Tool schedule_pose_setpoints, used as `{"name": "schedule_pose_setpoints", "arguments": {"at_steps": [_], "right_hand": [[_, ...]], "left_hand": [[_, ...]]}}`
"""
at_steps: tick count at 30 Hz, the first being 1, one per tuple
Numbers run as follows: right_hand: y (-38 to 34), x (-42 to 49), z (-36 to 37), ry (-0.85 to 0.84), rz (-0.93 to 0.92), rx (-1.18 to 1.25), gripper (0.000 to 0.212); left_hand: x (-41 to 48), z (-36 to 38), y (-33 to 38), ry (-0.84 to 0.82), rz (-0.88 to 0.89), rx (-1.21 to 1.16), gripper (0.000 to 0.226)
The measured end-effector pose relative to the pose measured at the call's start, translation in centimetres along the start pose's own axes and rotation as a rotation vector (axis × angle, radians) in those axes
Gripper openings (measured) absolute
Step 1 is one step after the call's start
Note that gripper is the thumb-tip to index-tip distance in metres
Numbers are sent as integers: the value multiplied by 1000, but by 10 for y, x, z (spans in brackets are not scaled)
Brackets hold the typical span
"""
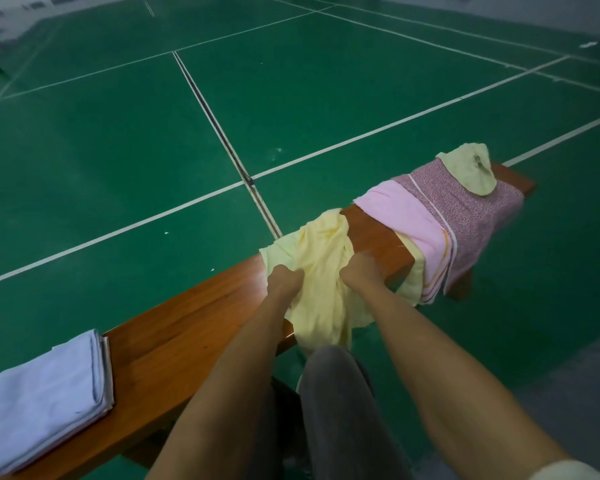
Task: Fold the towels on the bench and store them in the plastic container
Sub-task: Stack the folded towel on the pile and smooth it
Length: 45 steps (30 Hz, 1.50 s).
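A crumpled pale yellow towel [321,268] lies across the middle of the long wooden bench [187,323] and hangs over its near edge. My left hand [284,277] grips the towel's left part, and my right hand [359,268] grips its right part. Further right along the bench lie a pink towel [406,220], a purple patterned cloth [465,206] and a small yellow-green cloth [471,171] on top. At the bench's left end sits a folded white towel [45,396]. No plastic container is in view.
The bench stands on a green sports floor [153,133] with white court lines. My knee in grey trousers [336,393] is close against the bench's near side, under the hanging yellow towel.
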State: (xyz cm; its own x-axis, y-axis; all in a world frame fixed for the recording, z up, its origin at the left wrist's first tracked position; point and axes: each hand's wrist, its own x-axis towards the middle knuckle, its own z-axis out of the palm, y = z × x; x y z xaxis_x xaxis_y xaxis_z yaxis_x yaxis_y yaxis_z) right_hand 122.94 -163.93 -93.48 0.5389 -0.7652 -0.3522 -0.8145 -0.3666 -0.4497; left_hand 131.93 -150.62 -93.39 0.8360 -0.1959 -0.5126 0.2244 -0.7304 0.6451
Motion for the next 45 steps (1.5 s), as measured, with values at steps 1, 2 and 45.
{"name": "schedule_pose_setpoints", "arguments": {"at_steps": [1, 2, 45], "right_hand": [[-2, 0, -2, -30, 19, 82, 30], [-4, 2, -4, -61, 32, 157, 22], [-248, -134, -148, -354, -443, 1114, 25]], "left_hand": [[1, 0, 2, -11, -19, -97, 38], [0, -1, 4, -30, -51, -191, 39], [-93, -378, 8, 33, 285, -869, 22]]}}
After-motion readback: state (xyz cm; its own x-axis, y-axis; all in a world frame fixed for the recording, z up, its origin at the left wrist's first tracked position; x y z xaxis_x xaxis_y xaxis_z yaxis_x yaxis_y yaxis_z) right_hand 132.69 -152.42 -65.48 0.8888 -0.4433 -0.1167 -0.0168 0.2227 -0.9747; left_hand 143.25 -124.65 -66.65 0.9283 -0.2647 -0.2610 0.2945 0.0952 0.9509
